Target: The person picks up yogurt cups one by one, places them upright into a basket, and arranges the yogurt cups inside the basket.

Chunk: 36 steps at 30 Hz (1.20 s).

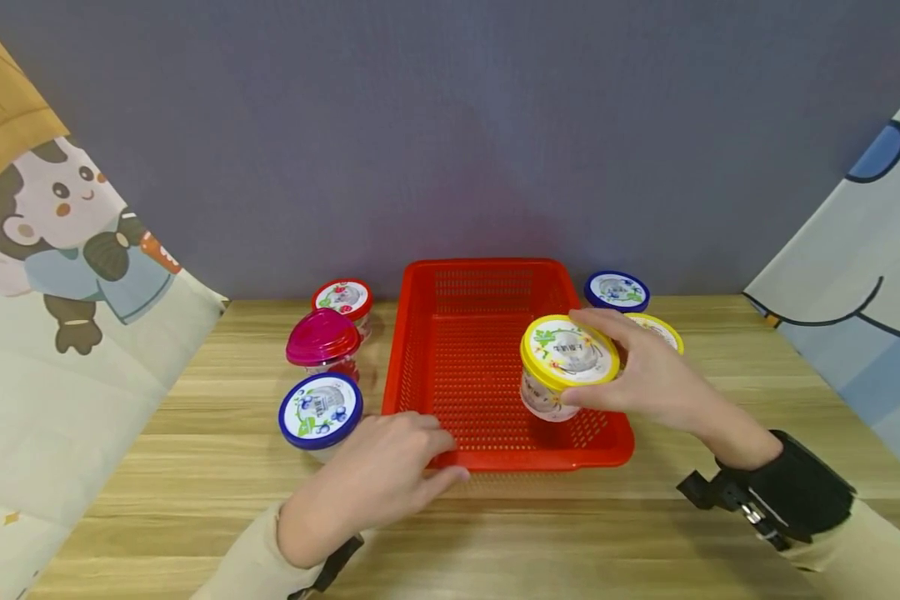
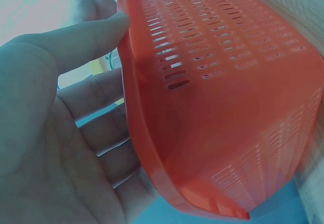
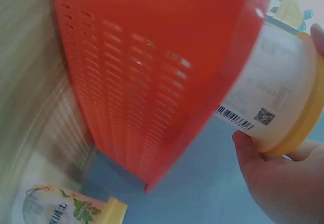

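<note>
My right hand (image 1: 648, 379) grips a yellow-lidded clear tub (image 1: 570, 350) by its lid, thumb and fingers on opposite sides. The tub is tilted slightly over the right part of the red basket (image 1: 510, 460). In the right wrist view, the tub's label (image 3: 268, 82) shows a barcode and a square code beside the basket's rim. My left hand (image 1: 378, 462) holds the basket's near left corner; in the left wrist view its thumb is at the rim (image 2: 132, 97) and the other fingers pass behind it.
Left of the basket stand tubs with a red lid (image 1: 342, 296), a magenta lid (image 1: 322, 336) and a blue lid (image 1: 320, 410). To its right are another blue-lidded tub (image 1: 617, 291) and a second yellow-lidded one (image 1: 663, 329), partly hidden. A grey wall (image 1: 480, 125) rises behind.
</note>
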Motion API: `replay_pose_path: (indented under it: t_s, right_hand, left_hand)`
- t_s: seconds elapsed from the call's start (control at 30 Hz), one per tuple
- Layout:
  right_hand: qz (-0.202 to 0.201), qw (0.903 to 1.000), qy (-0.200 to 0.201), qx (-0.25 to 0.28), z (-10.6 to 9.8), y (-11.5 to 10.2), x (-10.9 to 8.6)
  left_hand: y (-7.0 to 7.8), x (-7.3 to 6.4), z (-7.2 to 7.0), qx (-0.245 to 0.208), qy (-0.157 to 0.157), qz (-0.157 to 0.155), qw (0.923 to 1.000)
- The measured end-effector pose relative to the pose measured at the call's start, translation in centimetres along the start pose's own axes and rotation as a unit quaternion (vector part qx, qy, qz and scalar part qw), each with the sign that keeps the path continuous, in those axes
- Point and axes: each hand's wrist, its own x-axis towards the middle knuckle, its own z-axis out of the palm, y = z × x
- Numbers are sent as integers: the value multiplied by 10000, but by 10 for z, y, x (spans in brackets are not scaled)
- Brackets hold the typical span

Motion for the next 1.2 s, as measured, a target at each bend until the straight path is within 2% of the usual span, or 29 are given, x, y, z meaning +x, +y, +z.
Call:
replay_pose_path:
  t_s: [0.33,0.8,0.97,1.2]
  right_hand:
    - [1,9997,-48,-222,13,5,2]
    - [-205,9989,-143,-384,14,8,11]
    - [-176,9982,-150,-554,14,9,16]
    - [-60,9983,-243,-519,17,11,22]
  left_hand:
    - [0,1,0,-55,-74,-43,9999]
    - [0,1,-1,-56,-85,-56,9999]
    - [0,1,-1,-27,-71,-67,9999]
    - [-1,1,0,-42,-77,-43,10000]
